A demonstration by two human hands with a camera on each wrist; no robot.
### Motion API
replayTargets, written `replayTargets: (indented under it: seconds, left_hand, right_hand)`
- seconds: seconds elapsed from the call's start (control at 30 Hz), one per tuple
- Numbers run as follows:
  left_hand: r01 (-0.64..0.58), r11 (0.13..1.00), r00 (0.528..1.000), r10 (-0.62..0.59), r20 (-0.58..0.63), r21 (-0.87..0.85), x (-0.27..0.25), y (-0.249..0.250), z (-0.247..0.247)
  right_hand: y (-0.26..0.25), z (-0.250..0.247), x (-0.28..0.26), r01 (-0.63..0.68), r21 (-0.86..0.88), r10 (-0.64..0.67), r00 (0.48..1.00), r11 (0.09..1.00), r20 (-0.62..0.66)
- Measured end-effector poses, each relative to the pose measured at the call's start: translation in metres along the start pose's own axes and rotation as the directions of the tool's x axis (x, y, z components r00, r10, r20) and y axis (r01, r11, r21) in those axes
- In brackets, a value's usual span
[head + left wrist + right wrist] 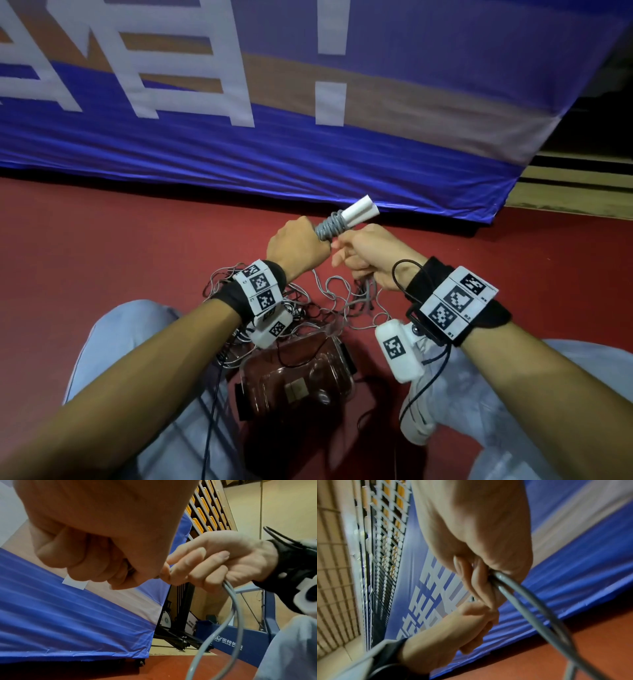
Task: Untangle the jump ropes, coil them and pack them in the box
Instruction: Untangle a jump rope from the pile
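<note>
While left hand [297, 247] grips handles [464, 209], right hand [370, 255] holds grey rope [281, 601].

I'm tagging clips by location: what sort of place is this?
Probably an indoor sports hall or gym. A red sports floor, a blue padded mat with large lettering, and tiers of yellow spectator seats all point that way.

Dim, warm indoor light; soft wrist views, motion-blurred right one, wide-angle bending at edges.
</note>
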State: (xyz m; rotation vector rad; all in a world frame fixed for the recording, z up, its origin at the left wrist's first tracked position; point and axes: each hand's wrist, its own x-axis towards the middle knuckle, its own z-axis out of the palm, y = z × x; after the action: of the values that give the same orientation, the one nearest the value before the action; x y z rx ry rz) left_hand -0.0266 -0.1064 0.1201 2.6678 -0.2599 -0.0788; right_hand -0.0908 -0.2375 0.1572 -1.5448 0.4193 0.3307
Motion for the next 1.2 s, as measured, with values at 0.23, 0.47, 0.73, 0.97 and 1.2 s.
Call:
replayTargets:
  seconds: [0.23, 0.47, 0.73, 0.97, 1.2]
  left_hand:
    - [-0.049, 0.975, 0.997, 0.034, 0.072, 0.219, 0.001, 0.001, 0.007]
    - [-0.204, 0.919, 0.963, 0.127, 0.237, 0.339, 0.006, -0.003, 0.009]
    - [-0.467, 0.763, 0.878, 0.341, 0.334, 0.447, 0.004, -0.002, 0.007]
    - [-0.606, 0.579, 0.794, 0.487, 0.364, 0.545, 0.001, 0.002, -0.001]
    - [-0.671, 0.47, 0.731, 0.551, 0.403, 0.574, -0.004, 0.007, -0.01]
  right_hand:
    - [0.002, -0.022, -0.006, 0.157, -0.769, -0.243, 0.97, 0.62, 0.002]
    - [0.002, -0.044, -0.004, 0.278, -0.933, -0.427, 0.89, 0.231, 0.159]
    - [-0.005, -0.046, -0.008, 0.291, -0.952, -0.261, 0.93, 0.095, 0.259]
    - [-0.002, -0.049, 0.001, 0.329, -0.93, -0.129, 0.942, 0.162, 0.311]
    - [-0.008, -0.049, -0.004, 0.321, -0.904, -0.026, 0.944, 0.28, 0.328]
